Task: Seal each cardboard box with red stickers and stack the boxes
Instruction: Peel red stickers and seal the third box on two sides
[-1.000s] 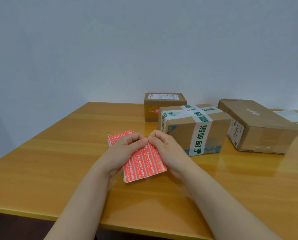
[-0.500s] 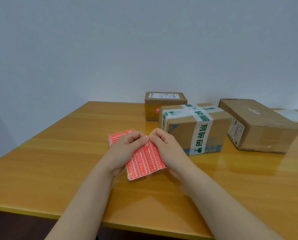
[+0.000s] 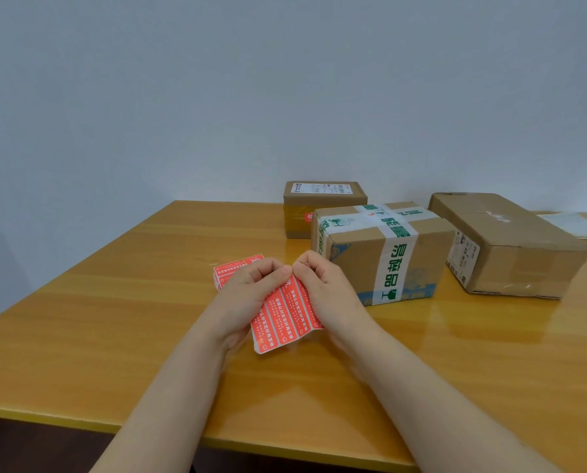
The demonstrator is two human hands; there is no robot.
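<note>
Our left hand (image 3: 251, 297) and right hand (image 3: 324, 290) pinch the red sticker sheet (image 3: 285, 319) over the bench (image 3: 114, 319). The small box (image 3: 324, 206), taped box (image 3: 384, 257) and long box (image 3: 510, 247) sit unstacked toward two o'clock. We think we've barely started.

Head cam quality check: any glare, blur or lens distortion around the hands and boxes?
Head view: soft even light, faint shadows; glossy table mirrors the taped box and plain brown box; right forearm edge looks slightly smeared; sticker sheet print is crisp; table edges nearly straight, little distortion.
</note>
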